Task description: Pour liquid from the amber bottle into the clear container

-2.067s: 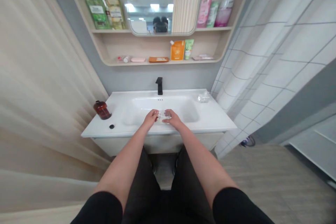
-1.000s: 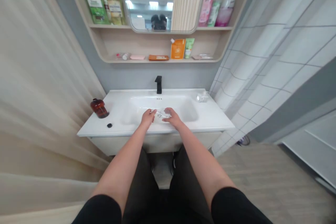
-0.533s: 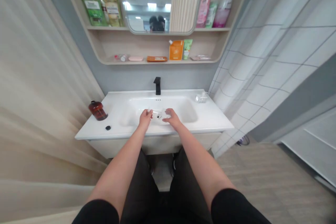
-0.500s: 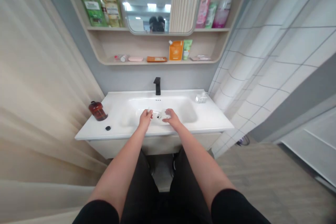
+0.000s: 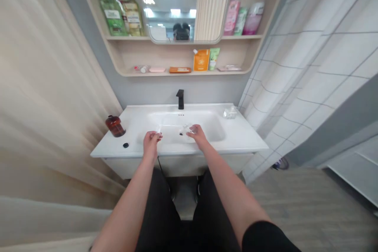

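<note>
Above the sink's front left, my left hand (image 5: 151, 141) is closed with its fingertips pinching a small, thin, whitish clear piece (image 5: 160, 129), whose kind I cannot make out. My right hand (image 5: 198, 135) grips a small clear container (image 5: 186, 128), tilted over the white sink basin (image 5: 211, 126) near the drain. The two hands are apart. To the left, a brown bottle (image 5: 115, 126) with an open neck stands on the counter, with a round black cap (image 5: 125, 145) lying in front of it. A clear container (image 5: 230, 113) rests on the counter's right side.
A black faucet (image 5: 180, 99) rises behind the basin. The wall cabinet (image 5: 124, 57) above has a mirror (image 5: 174, 4), an orange pouch (image 5: 201, 60), a green tube (image 5: 214, 59) and several bottles. Curtains hang at left and right.
My left hand has moved left and slightly down with its thin piece, away from the container. My right hand still grips the container near the drain. The view has shifted slightly.
</note>
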A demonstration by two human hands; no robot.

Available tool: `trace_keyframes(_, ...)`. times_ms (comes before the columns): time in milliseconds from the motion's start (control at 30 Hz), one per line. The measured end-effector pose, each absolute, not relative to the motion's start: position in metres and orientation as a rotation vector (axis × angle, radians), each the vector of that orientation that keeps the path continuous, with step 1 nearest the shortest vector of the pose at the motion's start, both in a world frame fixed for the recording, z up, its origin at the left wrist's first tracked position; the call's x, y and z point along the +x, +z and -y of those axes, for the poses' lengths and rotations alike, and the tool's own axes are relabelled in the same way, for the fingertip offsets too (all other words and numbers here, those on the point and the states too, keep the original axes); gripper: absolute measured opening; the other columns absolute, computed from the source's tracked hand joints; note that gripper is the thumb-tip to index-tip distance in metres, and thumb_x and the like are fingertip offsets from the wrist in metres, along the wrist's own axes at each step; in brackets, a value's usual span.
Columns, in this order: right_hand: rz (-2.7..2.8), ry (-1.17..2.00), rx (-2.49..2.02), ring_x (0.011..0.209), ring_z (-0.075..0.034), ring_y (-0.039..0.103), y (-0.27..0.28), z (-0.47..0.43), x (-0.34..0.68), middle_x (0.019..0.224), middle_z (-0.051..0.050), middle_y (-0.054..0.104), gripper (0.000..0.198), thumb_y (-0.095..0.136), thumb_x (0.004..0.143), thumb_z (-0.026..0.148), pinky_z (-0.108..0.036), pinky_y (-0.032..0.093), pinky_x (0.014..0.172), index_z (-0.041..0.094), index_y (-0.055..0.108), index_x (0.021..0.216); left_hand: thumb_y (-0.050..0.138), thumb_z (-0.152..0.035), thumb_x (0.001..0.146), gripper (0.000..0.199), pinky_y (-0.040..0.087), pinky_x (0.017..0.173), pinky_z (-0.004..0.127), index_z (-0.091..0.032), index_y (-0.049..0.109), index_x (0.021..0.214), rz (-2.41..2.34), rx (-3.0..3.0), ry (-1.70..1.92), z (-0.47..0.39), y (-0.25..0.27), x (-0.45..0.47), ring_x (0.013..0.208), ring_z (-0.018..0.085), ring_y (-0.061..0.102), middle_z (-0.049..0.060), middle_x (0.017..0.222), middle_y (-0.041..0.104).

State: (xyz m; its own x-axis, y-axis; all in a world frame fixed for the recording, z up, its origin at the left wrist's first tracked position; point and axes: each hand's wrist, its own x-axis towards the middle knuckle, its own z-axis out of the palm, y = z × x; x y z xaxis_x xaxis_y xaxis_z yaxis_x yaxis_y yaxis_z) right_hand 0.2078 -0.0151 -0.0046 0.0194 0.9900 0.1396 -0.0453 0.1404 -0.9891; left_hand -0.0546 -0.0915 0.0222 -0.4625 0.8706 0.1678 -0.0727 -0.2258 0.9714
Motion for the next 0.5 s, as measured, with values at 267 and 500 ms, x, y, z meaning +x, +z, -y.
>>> trace_keyframes(267,1.225,1.151,-1.09,0.121,-0.032,0.068,-0.014,0.009,0.21,0.114,-0.003,0.068,0.078,0.093,0.057,0.042,-0.052,0.053,0.111,0.03,0.063,0.128,0.077,-0.052,0.081,0.039,0.06,0.098,0.047,-0.026,0.066,0.109,-2.355,1.358,1.337,0.164,0.03,-0.242,0.103,0.032,0.076,0.009,0.111,0.08)
trace_keyframes(500,1.341,1.103,-1.107,0.12,-0.031,0.067,-0.012,0.013,0.211,0.115,-0.003,0.071,0.069,0.093,0.06,0.046,-0.051,0.048,0.117,0.029,0.068,0.121,0.072,-0.042,0.084,0.033,0.058,0.085,0.048,-0.024,0.067,0.11,-2.624,1.675,0.651,0.143,0.037,-0.297,0.098,0.041,0.076,0.016,0.102,0.079)
